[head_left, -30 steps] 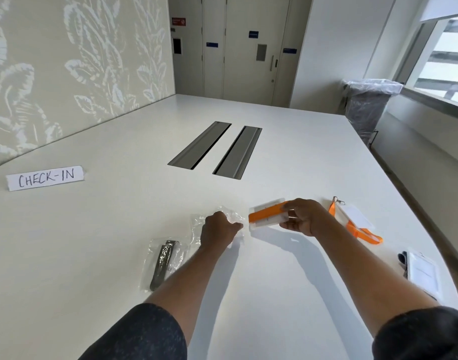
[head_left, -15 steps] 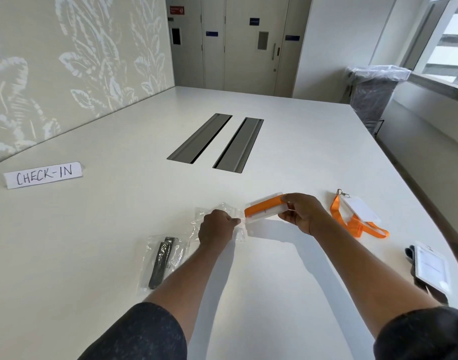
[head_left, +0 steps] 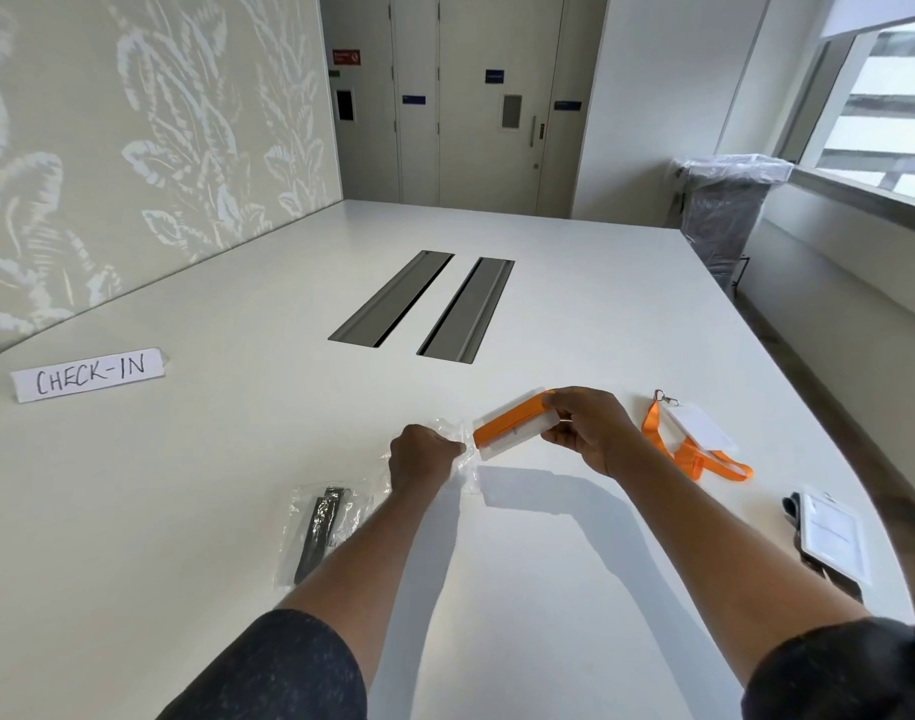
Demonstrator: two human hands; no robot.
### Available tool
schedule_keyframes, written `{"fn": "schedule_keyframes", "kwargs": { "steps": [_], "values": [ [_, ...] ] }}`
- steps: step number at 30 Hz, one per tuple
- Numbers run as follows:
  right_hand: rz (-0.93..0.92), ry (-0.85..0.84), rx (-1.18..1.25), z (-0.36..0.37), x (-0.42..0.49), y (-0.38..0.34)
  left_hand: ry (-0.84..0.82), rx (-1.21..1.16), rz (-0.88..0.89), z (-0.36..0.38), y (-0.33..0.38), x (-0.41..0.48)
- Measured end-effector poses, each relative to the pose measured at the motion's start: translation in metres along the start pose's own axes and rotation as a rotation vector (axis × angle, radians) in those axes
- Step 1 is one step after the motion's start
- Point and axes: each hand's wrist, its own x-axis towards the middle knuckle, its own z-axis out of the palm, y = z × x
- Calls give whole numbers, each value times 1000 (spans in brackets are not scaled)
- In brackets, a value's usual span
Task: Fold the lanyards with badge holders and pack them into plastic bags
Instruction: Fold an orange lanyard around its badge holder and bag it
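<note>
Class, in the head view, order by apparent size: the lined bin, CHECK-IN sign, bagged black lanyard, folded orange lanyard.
1. lined bin, though farthest away
2. bagged black lanyard and CHECK-IN sign: too alike to rank
3. folded orange lanyard

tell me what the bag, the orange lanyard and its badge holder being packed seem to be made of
Plastic bag: thin clear film, glossy; it crinkles and the table shows through.
Orange lanyard: looks like flat woven fabric, matte, though weave is too small to see.
Badge holder: probably frosted soft plastic.
</note>
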Motion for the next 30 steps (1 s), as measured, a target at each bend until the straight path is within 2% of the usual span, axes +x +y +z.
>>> {"fn": "schedule_keyframes", "kwargs": {
  "steps": [4, 18, 25, 30],
  "values": [
    [-28, -22, -30, 1, -5, -6, -26, -15, 30, -4, 7, -6],
    [-80, 122, -210, -5, -7, -18, -24, 179, 405, -10, 19, -24],
    [-49, 242, -253, 0, -18, -22, -123, 157, 423, -7, 25, -28],
    [21, 234, -201, 3, -22, -20, -141, 115, 418, -10, 24, -27]
  ]
}}
